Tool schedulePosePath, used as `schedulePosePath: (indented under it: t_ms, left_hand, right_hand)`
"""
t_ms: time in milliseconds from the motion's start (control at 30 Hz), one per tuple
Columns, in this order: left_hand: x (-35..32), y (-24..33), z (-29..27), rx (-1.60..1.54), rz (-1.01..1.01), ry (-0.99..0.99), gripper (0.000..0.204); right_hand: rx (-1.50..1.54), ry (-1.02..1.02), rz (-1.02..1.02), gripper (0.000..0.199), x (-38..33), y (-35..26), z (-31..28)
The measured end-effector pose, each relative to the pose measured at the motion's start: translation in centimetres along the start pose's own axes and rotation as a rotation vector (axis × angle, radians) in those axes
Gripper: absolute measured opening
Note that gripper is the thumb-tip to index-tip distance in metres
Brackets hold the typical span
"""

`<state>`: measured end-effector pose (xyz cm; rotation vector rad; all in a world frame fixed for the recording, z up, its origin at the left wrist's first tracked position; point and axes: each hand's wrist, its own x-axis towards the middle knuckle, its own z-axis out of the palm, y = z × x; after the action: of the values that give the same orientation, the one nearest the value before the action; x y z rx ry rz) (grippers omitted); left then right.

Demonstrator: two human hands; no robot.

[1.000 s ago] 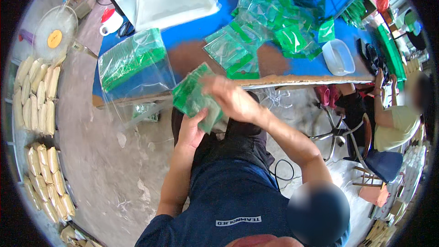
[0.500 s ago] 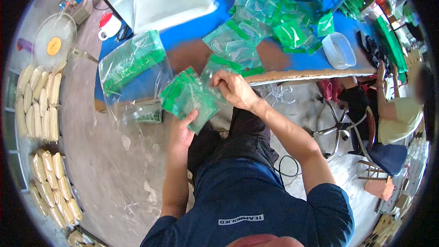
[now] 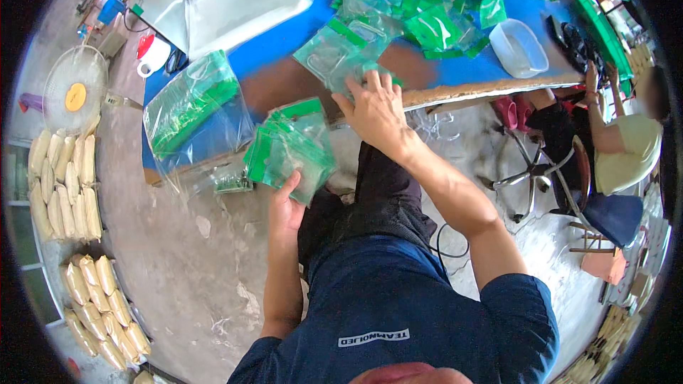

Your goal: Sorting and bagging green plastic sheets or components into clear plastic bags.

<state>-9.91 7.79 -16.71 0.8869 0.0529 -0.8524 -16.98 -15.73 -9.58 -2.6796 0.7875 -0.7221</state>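
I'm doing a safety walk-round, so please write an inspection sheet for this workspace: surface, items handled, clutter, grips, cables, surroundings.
Surface: blue tabletop with brown patches.
Items handled: fanned stack of clear, green-edged plastic bags; loose pile of similar bags on the tabletop.
Clutter: translucent rectangular plastic tub; white mug with red top.
Grips: left grip, a bare hand, holds the stack; right grip, also bare, is over bags near the front edge, pinch unclear.
Cables: thin black cord, looped at the wearer's right.
Surroundings: round mesh fan with yellow centre; tan packages, left; seated person, right.
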Motion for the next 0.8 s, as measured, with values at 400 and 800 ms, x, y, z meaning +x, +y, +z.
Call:
schedulePosePath:
  t_ms: [400,800]
  left_hand:
    - [1.9,-0.4,2.8,0.092,-0.036,-0.086,0.055]
    - [1.2,-0.5,2.1,-0.087,-0.035,-0.044,0.048]
  right_hand:
    - [0.653,-0.273,-0.124,0.042,4.2,0.0,1.8]
    - [0.545,-0.208,-0.31,0.035,4.2,3.3,0.6]
